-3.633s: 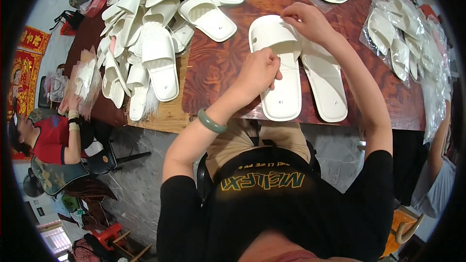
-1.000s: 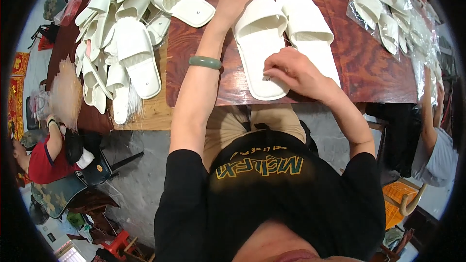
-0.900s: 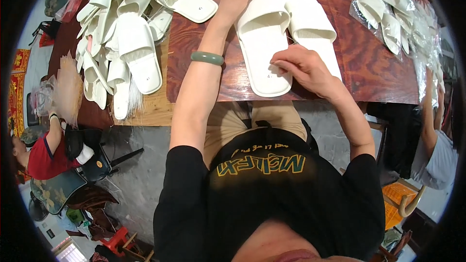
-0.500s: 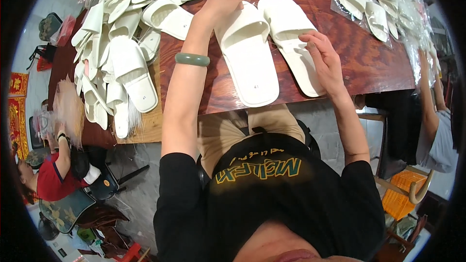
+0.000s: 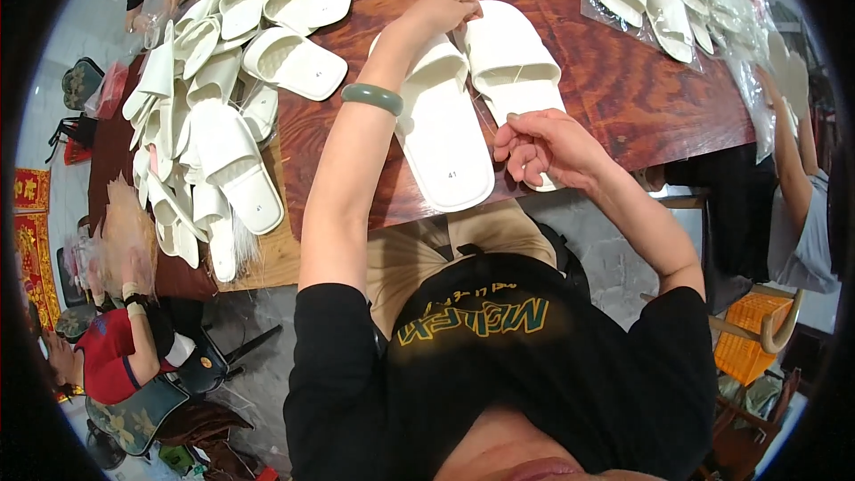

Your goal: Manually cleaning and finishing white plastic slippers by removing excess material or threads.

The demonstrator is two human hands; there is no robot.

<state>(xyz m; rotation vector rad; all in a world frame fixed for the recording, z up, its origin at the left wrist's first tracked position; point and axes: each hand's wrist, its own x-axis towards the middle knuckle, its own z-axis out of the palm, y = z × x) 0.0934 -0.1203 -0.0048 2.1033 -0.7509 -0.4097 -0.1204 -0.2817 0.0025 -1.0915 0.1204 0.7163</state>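
Observation:
Two white slide slippers lie side by side before me, toes away: the left slipper (image 5: 445, 142) and the right slipper (image 5: 508, 44). My left hand (image 5: 445, 9), with a green bangle on its forearm, is closed at the toes, by the inner edge of the right slipper. Whatever its fingers pinch is too small to make out. My right hand (image 5: 552, 147) is over the right slipper's heel end and hides part of it. Its thumb and forefinger are pressed together, the other fingers curled. A thin thread-like line shows between the slippers near these fingertips.
A heap of white slippers (image 5: 214, 98) covers the table's left side. Slippers in clear plastic bags (image 5: 668, 0) lie at the far right. The reddish wooden table (image 5: 623, 116) ends near my lap. Other people are at the left and right; an orange basket (image 5: 748, 338) stands at right.
My left hand has shifted right, from the left slipper's toe to the right slipper's. My right hand has come left and nearer, its fingers curling in. The slippers appear slightly lower in view.

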